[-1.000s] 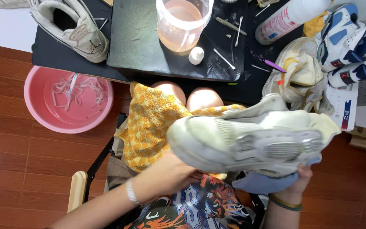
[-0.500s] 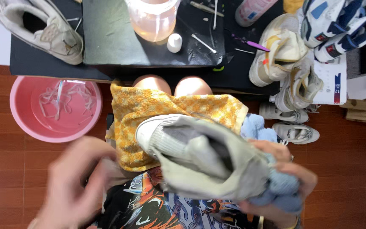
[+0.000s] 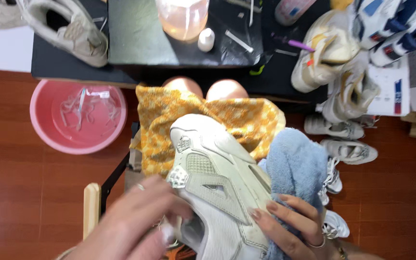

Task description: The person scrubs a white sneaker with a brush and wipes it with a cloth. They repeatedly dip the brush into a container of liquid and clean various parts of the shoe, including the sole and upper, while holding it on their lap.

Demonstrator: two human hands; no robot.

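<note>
Over the lap, at centre frame: a pale sneaker, toe pointing to 11 o'clock, heel end toward 5 o'clock and partly cut off by the bottom edge. Left hand at 7 o'clock of the sneaker, blurred; its fingers curl against the collar opening, touching the shoe, but whether they clasp it I cannot tell. Right hand at 4 o'clock, fingers spread flat and pressing on the shoe's side, a blue towel bunched under the hand and rising toward 2 o'clock, touching the sneaker. A ring shows on that hand.

Yellow patterned cloth lies across the knees at 12 o'clock of the shoe, under its toe. Past it, a black table along the top edge: a worn sneaker at 10 o'clock, a clear jug of pinkish liquid at 12 o'clock. Pink basin on the wooden floor at 9 o'clock, laces inside. More shoes heaped at 2 to 3 o'clock.
</note>
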